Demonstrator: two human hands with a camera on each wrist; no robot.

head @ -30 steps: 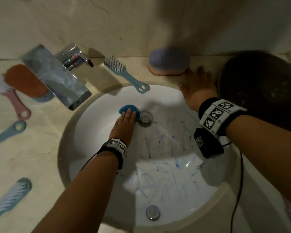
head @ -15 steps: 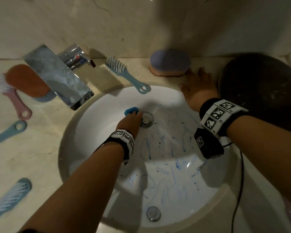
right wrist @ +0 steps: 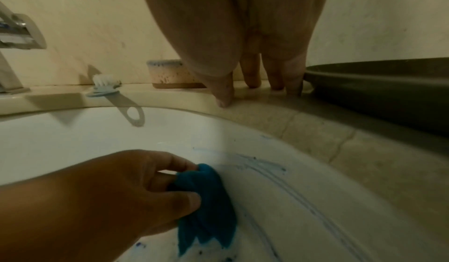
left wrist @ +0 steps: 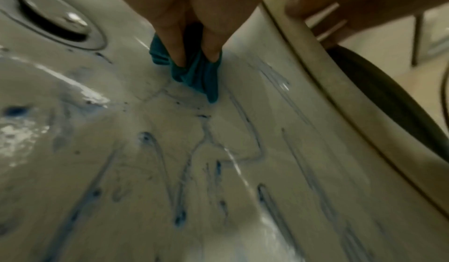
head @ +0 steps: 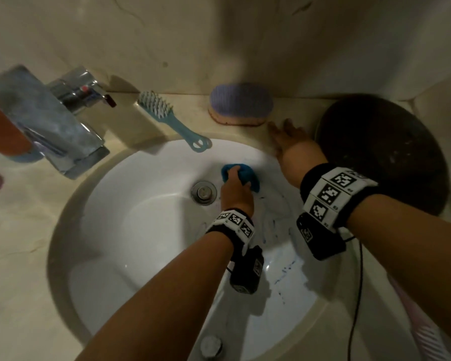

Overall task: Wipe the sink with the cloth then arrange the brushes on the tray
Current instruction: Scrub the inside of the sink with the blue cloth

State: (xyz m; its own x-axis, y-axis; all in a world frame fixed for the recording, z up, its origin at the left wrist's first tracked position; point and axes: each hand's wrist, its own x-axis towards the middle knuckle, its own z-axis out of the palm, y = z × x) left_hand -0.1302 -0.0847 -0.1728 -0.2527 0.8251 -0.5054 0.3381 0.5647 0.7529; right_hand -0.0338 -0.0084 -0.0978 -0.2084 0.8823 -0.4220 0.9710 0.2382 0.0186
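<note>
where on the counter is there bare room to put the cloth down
Bare counter lies left of the sink, below the faucet. The back edge is crowded: blue brush, purple scrubber, right hand, dark tray.

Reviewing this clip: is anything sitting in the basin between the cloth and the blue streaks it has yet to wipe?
Nothing visible does. The left hand grips the cloth against the sink wall just right of the drain, and the blue streaks run straight on from it over bare basin.
</note>
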